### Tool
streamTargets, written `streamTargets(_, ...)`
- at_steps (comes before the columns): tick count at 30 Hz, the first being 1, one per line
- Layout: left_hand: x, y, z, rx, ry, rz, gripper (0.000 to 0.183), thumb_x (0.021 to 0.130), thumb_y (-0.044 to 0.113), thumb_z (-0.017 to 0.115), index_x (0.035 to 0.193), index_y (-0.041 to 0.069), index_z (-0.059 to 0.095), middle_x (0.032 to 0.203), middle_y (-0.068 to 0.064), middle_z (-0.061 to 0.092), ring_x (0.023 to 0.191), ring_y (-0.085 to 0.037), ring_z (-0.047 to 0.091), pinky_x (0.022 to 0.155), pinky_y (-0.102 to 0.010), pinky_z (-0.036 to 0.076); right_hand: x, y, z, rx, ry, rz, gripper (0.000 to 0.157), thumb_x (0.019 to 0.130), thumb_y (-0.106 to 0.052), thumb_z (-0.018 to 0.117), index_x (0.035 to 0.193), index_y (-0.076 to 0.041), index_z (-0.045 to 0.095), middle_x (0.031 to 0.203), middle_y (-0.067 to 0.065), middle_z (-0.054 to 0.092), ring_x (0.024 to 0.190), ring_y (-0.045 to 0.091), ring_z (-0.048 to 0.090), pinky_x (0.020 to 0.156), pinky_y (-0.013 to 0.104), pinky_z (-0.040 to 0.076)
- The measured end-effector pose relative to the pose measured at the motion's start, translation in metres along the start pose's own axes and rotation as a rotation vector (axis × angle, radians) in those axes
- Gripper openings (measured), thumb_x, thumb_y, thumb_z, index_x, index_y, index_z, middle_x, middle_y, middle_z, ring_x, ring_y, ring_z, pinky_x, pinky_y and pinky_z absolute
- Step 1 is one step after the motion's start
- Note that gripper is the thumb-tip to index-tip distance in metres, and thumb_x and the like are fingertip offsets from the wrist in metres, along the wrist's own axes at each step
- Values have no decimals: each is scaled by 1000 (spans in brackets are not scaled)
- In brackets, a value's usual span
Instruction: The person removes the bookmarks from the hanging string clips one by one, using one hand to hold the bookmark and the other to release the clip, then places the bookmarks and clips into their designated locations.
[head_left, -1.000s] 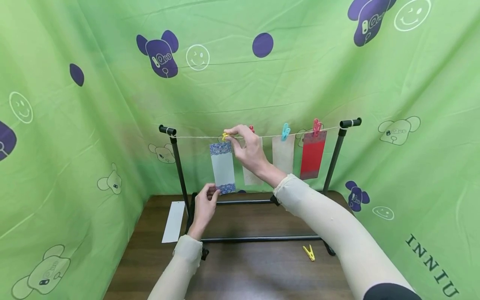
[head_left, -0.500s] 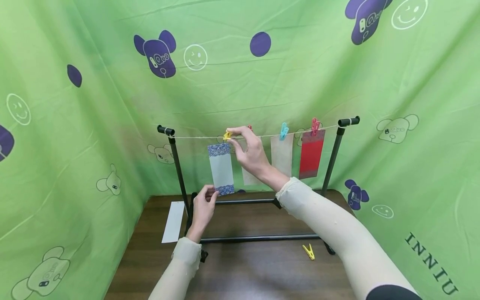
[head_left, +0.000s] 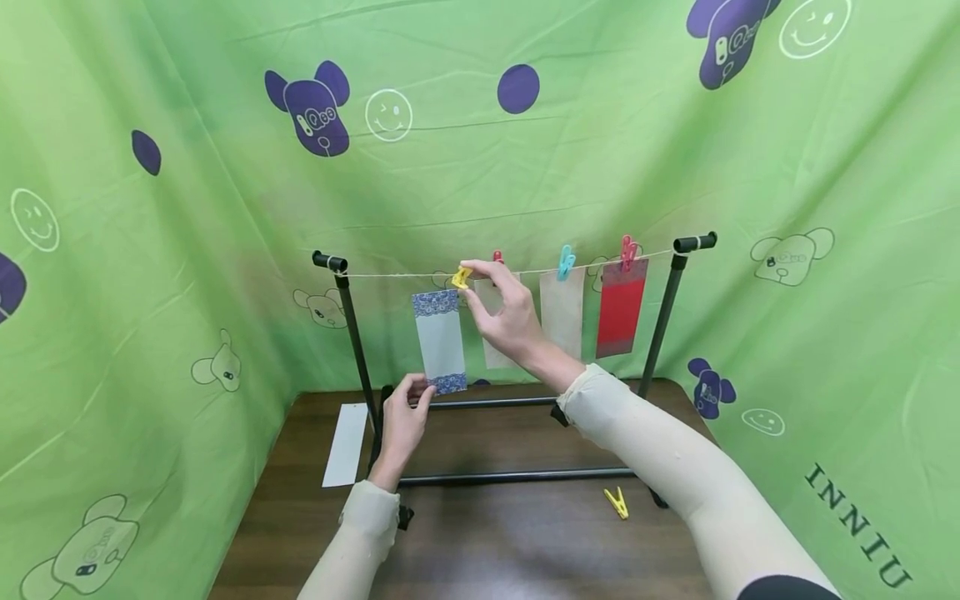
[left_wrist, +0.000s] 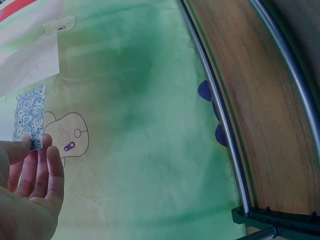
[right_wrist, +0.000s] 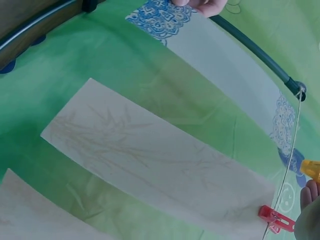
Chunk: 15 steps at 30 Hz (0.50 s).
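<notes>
Head view, right hand [head_left: 512, 317] pinching yellow peg [head_left: 461, 277]

The head view is bright and evenly lit, with a pale glare on the near part of the tabletop [head_left: 487, 575] and soft shading in the folds of the green curtain [head_left: 420, 192]. Both wrist views look dimmer, bluish and hazy. The print on the paper strip [right_wrist: 225, 65] stays legible; a rack bar [left_wrist: 294, 65] bows with lens distortion at the right.
</notes>
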<state>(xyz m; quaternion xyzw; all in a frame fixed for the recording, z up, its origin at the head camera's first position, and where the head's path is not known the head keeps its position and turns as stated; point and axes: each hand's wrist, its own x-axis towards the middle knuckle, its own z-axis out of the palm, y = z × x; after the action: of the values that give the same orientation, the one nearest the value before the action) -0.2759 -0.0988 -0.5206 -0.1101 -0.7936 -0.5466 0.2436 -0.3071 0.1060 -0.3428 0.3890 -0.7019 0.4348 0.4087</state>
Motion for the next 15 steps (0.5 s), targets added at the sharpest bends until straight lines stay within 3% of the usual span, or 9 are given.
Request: streamTargets(15,-10,0,-7,7,3,-6,17,99,5,77,115,0,73,103,-16,78,93,-32,75,86,-41,63,-16,0,-11,15,16,11,47,94,6,76,139,5,64,122,20,73,111,32,69,105,38,55)
